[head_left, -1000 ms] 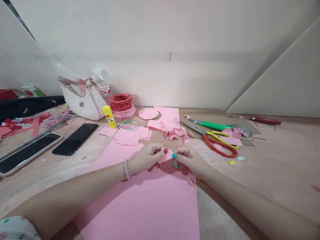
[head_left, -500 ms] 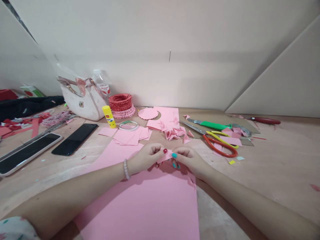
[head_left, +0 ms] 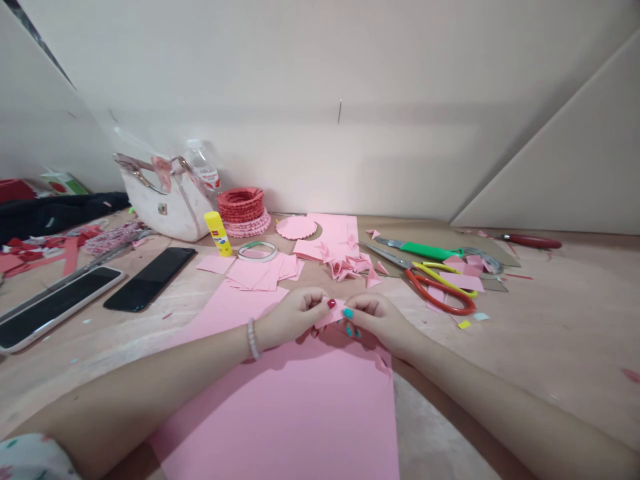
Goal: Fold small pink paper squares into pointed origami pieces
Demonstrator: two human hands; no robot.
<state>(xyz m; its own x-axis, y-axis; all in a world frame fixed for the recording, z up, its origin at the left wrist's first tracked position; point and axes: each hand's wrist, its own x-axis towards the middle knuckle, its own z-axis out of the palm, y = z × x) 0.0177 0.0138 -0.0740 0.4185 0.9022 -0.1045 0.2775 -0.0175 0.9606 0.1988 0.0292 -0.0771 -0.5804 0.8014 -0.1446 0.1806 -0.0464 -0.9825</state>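
A small piece of pink paper [head_left: 331,315] is pinched between both hands, above a large pink sheet [head_left: 285,407]. My left hand [head_left: 295,316], with a beaded bracelet at the wrist, grips its left side with the thumb on top. On the right side, my right hand [head_left: 381,321] holds it between thumb and fingers. Just beyond the hands lie folded pink pieces [head_left: 350,267] and a stack of pink paper squares [head_left: 255,272]. The undersides of the fingers are partly hidden.
Red-handled scissors [head_left: 440,293] and a green-handled knife [head_left: 430,251] lie at the right. Towards the left are a yellow glue stick [head_left: 219,233], a black phone [head_left: 150,279], a white-edged phone [head_left: 60,308] and a white handbag [head_left: 170,207]. Red and pink rings [head_left: 241,205] are stacked behind.
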